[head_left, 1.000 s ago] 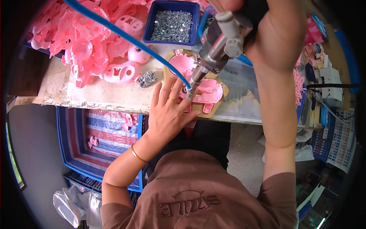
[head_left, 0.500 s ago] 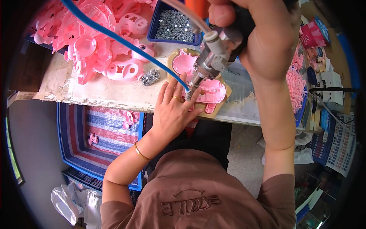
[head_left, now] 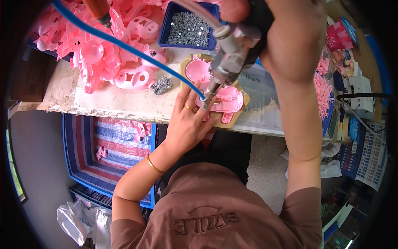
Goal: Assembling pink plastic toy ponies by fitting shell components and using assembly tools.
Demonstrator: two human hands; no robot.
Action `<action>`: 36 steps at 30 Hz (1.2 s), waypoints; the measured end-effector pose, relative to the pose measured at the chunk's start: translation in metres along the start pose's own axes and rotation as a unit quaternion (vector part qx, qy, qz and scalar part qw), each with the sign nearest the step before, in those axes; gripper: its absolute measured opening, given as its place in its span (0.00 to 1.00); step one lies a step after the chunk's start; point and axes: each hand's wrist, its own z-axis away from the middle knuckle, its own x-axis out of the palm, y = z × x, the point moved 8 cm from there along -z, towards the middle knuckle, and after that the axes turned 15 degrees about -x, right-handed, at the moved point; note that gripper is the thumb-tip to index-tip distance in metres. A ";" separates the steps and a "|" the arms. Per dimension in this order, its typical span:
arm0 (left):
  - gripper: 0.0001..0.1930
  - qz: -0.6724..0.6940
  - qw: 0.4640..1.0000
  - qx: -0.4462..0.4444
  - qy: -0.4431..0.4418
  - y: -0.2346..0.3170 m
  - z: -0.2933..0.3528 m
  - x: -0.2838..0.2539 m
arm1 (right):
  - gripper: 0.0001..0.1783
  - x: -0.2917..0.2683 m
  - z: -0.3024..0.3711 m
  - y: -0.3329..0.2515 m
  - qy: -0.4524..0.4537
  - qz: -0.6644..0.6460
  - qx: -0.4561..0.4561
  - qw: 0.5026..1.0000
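Note:
My right hand (head_left: 294, 39) is wrapped round an air screwdriver (head_left: 227, 64), its metal nose pointing down at a pink plastic shell (head_left: 232, 98). A blue air hose (head_left: 128, 46) runs from the upper left to the driver's tip. The shell lies in a tan fixture (head_left: 246, 101) beside a second, rounded pink piece (head_left: 196, 69). My left hand (head_left: 184, 124) rests on the fixture's near left side, fingers spread and stretched out, the fingertips by the driver's tip. The tip's contact with the shell is hidden.
A pile of pink shells (head_left: 97, 52) covers the table's far left. A blue tray (head_left: 163, 33) of screws stands behind the fixture, and a small screw heap (head_left: 162, 85) lies left of it. An orange screwdriver (head_left: 98, 9) hangs at the upper left. Below sits a striped, lined crate (head_left: 110, 162).
The orange screwdriver has swung from the top middle to the upper left. My right hand and the driver have shifted slightly left; my left hand stays nearly in place.

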 end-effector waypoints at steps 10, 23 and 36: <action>0.28 0.028 0.999 0.011 0.035 0.018 -0.001 0.014 | 0.21 -0.019 -0.023 -0.048 -0.025 0.275 0.026 0.961; 0.30 -0.040 0.999 0.033 0.005 0.056 0.000 0.040 | 0.21 -0.055 -0.008 -0.059 -0.012 0.236 0.029 0.971; 0.30 -0.085 0.996 0.036 0.021 0.054 -0.002 0.043 | 0.21 -0.053 0.022 -0.034 0.034 0.086 0.047 0.995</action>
